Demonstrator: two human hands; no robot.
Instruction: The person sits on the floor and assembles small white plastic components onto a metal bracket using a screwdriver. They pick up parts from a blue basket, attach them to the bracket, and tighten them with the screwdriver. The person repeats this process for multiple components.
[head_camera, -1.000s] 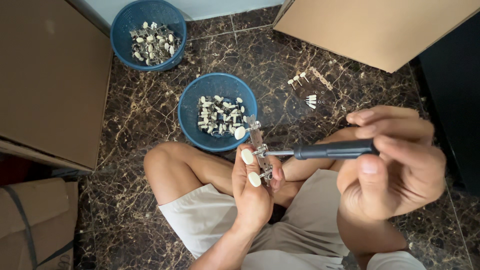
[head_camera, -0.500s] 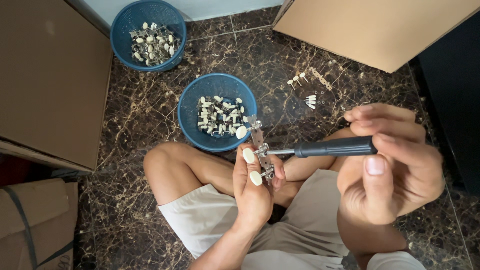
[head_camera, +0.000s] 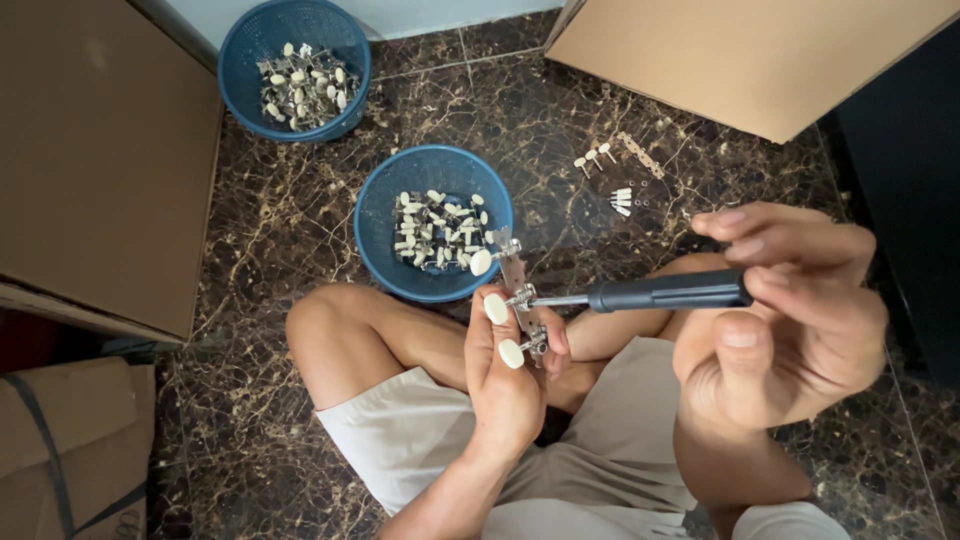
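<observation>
Fingers of the left hand (head_camera: 505, 385) are curled around a metal strip with cream knobs (head_camera: 515, 300), pinching it upright in front of the person's knees; three knobs stick out to its left side. Fingers of the right hand (head_camera: 790, 310) are closed around the black handle of a screwdriver (head_camera: 665, 294), thumb and forefinger pinching it near the end, and its thin shaft runs level to the left until the tip meets the strip between two knobs.

Going left to right: a large cardboard box (head_camera: 100, 170) fills the left edge, with another flattened box (head_camera: 60, 440) below it. Next, at the top, stands a blue basket (head_camera: 240, 45) holding a heap of metal and cream parts. A second blue basket (head_camera: 385, 190), also holding such parts, sits on the dark marbled floor (head_camera: 270, 230) just beyond the held strip. Further right, a few loose parts (head_camera: 618, 180) lie on the floor, near the corner of another cardboard box (head_camera: 740, 60) at the top right. The person sits cross-legged in light shorts (head_camera: 420, 440).
</observation>
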